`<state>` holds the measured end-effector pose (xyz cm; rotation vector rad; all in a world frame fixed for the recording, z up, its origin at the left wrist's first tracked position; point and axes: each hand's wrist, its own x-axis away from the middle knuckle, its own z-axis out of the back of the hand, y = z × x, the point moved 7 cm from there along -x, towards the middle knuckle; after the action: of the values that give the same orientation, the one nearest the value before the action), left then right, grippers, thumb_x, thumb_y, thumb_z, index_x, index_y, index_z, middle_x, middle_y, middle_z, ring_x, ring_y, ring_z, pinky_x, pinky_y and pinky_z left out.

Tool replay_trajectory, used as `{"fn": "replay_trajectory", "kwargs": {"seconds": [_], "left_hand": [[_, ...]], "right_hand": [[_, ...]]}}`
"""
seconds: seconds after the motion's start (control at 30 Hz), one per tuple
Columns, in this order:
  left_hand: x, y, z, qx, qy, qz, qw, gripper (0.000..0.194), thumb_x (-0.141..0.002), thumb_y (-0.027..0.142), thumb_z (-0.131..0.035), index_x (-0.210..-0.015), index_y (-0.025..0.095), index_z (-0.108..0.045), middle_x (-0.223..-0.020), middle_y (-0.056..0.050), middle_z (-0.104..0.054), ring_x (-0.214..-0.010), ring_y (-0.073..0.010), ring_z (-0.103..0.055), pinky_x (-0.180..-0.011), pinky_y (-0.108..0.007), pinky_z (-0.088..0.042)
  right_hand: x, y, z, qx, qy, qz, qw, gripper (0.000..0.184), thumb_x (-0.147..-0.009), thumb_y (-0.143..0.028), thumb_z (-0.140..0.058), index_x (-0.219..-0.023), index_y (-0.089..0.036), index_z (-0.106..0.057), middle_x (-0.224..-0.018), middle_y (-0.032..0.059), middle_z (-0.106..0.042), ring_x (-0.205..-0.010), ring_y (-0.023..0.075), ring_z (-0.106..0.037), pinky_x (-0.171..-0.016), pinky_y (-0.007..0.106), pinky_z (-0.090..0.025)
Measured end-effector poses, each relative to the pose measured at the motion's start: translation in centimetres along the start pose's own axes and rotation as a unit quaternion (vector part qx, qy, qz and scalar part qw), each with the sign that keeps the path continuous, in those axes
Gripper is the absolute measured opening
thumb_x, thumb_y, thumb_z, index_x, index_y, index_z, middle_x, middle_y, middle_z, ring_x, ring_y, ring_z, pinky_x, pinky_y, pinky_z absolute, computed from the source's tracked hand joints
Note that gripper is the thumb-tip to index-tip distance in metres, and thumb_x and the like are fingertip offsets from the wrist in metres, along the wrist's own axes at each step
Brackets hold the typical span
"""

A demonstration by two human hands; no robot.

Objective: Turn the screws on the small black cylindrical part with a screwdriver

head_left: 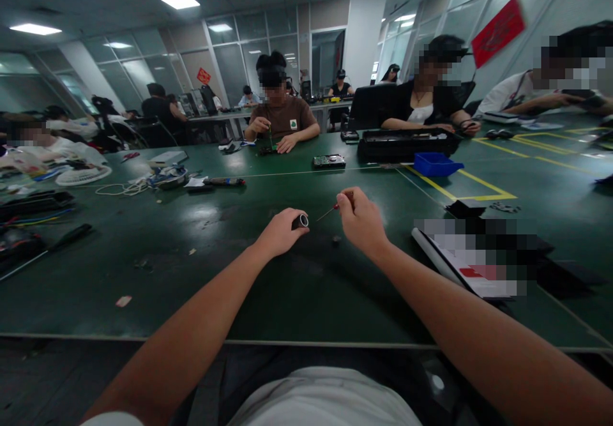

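The left hand [280, 231] is curled around a small black cylinder with a silver rim [301, 221], held just above the green table [239, 285]. The right hand [360, 220] pinches the red handle of a thin screwdriver [330, 209], its shaft pointing left toward the cylinder without touching it. A small dark part [336, 240] lies on the table between the hands. Farther off sit a blue bin [435, 164] and a hard drive [329, 161]; across the table, a person in a brown shirt [283, 116] works.

Green table [297, 285]: beyond a central hard drive [329, 161], a blue bin [435, 164] is set right, coiled white cable [125, 188] left.
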<state>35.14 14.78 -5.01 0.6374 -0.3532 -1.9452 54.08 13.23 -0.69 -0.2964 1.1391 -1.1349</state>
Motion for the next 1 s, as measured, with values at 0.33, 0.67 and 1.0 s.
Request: {"fn": "replay_trajectory", "kwargs": {"seconds": [0.33, 0.67, 1.0], "left_hand": [[0.6, 2.6, -0.2, 0.030, 0.000, 0.032, 0.999, 0.035, -0.092, 0.029, -0.055, -0.125, 0.018, -0.056, -0.113, -0.011, -0.068, -0.101, -0.0234, -0.065, -0.089, -0.037, -0.051], [-0.3, 7.6, -5.8, -0.126, -0.171, -0.096, 0.972, 0.035, -0.092, 0.041, -0.056, -0.122, 0.028, -0.067, -0.101, -0.008, -0.070, -0.092, -0.0275, -0.067, -0.073, -0.036, -0.050], [-1.4, 4.6, -3.6, -0.098, -0.121, -0.037, 0.987, 0.025, -0.089, 0.039, -0.060, -0.107, 0.026, -0.073, -0.098, -0.006, -0.074, -0.090, -0.0261, -0.068, -0.078, -0.036, -0.051]], "right_hand": [[0.1, -0.1, 1.8, -0.033, 0.085, -0.006, 0.996, 0.021, -0.099, -0.040, -0.041, -0.095, -0.024, -0.054, -0.080, 0.0042, -0.067, -0.073, 0.0211, -0.062, -0.070, 0.036, -0.042], [0.2, -0.7, 1.9, -0.038, 0.084, 0.012, 0.996, 0.019, -0.099, -0.039, -0.041, -0.095, -0.025, -0.054, -0.081, 0.0037, -0.068, -0.074, 0.0214, -0.063, -0.071, 0.036, -0.043], [0.2, -0.7, 1.8, -0.041, 0.075, 0.016, 0.996, 0.021, -0.099, -0.040, -0.041, -0.095, -0.025, -0.054, -0.081, 0.0032, -0.068, -0.073, 0.0209, -0.062, -0.071, 0.035, -0.042]]}}
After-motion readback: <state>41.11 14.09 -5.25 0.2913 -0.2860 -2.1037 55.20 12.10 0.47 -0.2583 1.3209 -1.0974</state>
